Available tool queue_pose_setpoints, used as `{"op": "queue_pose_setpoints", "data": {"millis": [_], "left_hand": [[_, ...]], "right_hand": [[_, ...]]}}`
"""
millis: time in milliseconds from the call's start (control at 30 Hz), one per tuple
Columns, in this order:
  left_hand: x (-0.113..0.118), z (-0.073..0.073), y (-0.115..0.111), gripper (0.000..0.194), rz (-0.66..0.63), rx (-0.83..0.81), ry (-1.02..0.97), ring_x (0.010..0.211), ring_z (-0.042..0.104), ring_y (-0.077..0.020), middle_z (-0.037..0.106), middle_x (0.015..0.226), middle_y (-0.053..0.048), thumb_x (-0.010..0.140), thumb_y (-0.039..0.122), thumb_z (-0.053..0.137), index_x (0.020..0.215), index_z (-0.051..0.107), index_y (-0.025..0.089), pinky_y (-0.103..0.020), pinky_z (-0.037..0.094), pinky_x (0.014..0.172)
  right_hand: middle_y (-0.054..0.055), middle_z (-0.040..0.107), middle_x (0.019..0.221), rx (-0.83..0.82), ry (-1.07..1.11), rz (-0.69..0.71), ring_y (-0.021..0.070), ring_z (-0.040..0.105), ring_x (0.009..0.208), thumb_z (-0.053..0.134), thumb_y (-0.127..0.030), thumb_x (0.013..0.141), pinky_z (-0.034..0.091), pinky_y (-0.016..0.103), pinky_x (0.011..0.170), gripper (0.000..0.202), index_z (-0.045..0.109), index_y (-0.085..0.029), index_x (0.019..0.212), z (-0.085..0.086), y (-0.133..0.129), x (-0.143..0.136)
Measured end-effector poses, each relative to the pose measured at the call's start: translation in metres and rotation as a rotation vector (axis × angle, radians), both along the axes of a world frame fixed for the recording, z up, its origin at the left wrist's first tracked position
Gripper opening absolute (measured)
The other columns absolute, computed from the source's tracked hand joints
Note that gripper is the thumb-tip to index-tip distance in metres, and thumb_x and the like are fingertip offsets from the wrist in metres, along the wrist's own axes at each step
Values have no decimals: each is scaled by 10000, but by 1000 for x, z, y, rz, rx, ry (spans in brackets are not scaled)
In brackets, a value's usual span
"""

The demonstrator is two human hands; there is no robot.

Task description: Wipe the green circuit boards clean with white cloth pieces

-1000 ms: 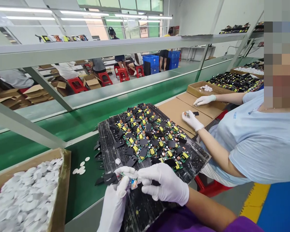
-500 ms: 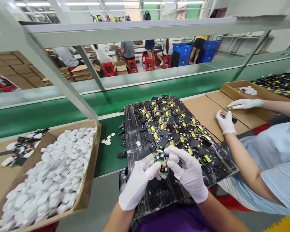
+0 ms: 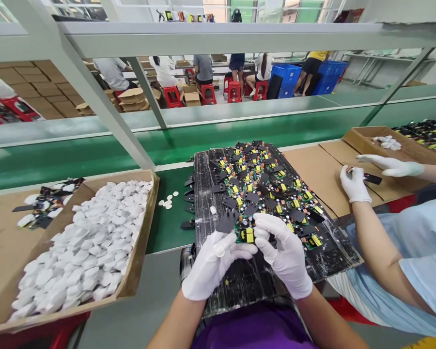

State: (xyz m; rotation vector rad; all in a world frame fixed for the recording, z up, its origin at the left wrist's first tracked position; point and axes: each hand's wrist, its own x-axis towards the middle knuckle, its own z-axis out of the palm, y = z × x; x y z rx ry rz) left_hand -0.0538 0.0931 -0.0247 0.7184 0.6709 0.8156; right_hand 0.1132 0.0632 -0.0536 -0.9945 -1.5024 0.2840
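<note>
Both of my hands wear white gloves. My left hand (image 3: 214, 261) is closed on a circuit board (image 3: 247, 235) with a yellow transformer and a black plug plate (image 3: 227, 222) at its left end. At the board's right edge, the fingers of my right hand (image 3: 283, 252) are curled and pinch it; the exact contact is partly hidden. Beneath and beyond my hands, a black, scuffed panel (image 3: 236, 286) carries several similar circuit boards (image 3: 261, 182) with black plates and yellow transformers.
On the left stands a cardboard box (image 3: 140, 242) of white pads (image 3: 90, 242). White discs (image 3: 168, 203) lie on the green mat (image 3: 167, 232). To the right, a co-worker's gloved hands (image 3: 356, 186) hold a part over cardboard. A metal post (image 3: 105, 106) rises at front left.
My left hand has tilted the circuit board, so its black plate now stands up more visibly at left. My right hand's fingers have shifted along the board's right edge. The view has moved slightly.
</note>
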Motion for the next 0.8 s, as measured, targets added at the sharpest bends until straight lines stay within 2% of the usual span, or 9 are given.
{"op": "queue_pose_setpoints", "data": {"millis": [133, 200, 267, 333, 400, 500, 667, 800], "left_hand": [[-1, 1, 1, 403, -39, 3, -3, 644, 687, -148, 708, 790, -39, 730, 327, 845, 1069, 682, 183, -236, 546, 621], [2, 2, 0, 386, -26, 27, 15, 583, 630, -117, 663, 703, -10, 710, 350, 857, 1011, 688, 176, -206, 505, 555], [5, 2, -2, 426, 19, 52, 50, 598, 602, -115, 646, 701, 1, 707, 381, 852, 1051, 690, 188, -202, 484, 537], [8, 1, -4, 528, 80, 75, 84, 715, 628, -142, 685, 818, -18, 710, 390, 846, 1177, 669, 219, -232, 522, 632], [11, -2, -5, 572, 114, 107, 106, 885, 646, -184, 711, 970, -50, 705, 390, 846, 1223, 667, 226, -289, 537, 808], [13, -5, -5, 476, 104, 160, 128, 1031, 626, -234, 709, 1055, -66, 714, 409, 834, 1133, 722, 213, -341, 496, 946], [14, -4, -7, 446, 140, 146, 102, 978, 634, -226, 699, 987, -69, 714, 475, 820, 1048, 737, 191, -335, 521, 878], [15, -5, -6, 332, 192, 104, 72, 829, 629, -162, 674, 826, -22, 725, 412, 824, 935, 726, 174, -282, 524, 809]], "right_hand": [[82, 705, 1200, -117, 110, 47, 212, 668, 1127, 673, -229, 918, 562, 376, 981, 310, 657, -261, 1226, -6, -3, 2], [77, 707, 1194, -158, 133, 58, 206, 670, 1113, 658, -223, 928, 560, 367, 978, 302, 659, -263, 1227, -5, -5, 2], [77, 707, 1185, -143, 123, 66, 209, 667, 1111, 646, -216, 933, 554, 375, 981, 292, 660, -262, 1220, 0, -6, 2], [75, 707, 1178, -73, 70, 74, 215, 662, 1117, 652, -201, 922, 543, 393, 995, 302, 658, -265, 1217, 7, -6, 0], [77, 708, 1179, -6, 4, 82, 222, 661, 1122, 660, -186, 909, 542, 408, 996, 333, 647, -269, 1231, 13, -5, -4], [82, 718, 1172, 7, -54, 67, 227, 674, 1104, 653, -189, 912, 556, 413, 973, 349, 636, -269, 1251, 17, -3, -8], [73, 729, 1164, -96, 41, 94, 213, 698, 1076, 619, -219, 942, 578, 381, 941, 251, 671, -256, 1184, 14, -2, -10], [75, 714, 1197, -54, -61, 50, 212, 678, 1103, 613, -189, 934, 560, 382, 961, 341, 645, -272, 1263, 11, 0, -10]]}}
